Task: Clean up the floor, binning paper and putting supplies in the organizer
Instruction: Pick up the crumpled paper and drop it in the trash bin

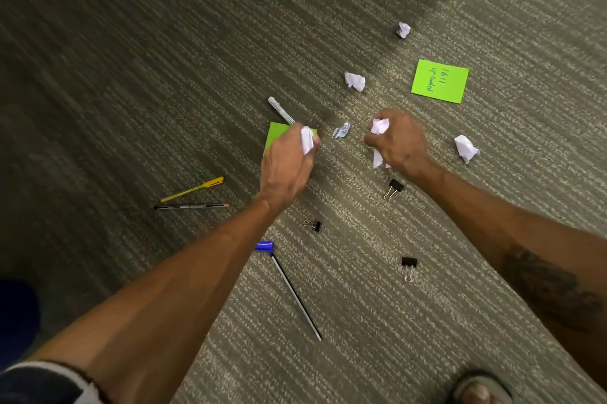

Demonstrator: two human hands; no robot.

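Observation:
My left hand (289,164) is closed around a crumpled white paper ball (307,140) above a green sticky note (275,137). My right hand (399,141) grips crumpled white paper (380,126) that sticks out above and below the fist. Loose paper balls lie on the carpet: one at the right (465,148), one in the middle (355,81), one farther away (403,29). A white marker (281,110) lies just beyond my left hand. A second green sticky note (440,81) with writing lies at the upper right.
Three black binder clips (394,187) (313,225) (408,265), a small metal clip (342,130), a yellow pen (193,188), a dark pencil (192,206), and a long pen with blue cap (289,285) lie scattered. My sandalled foot (479,389) is at the bottom right.

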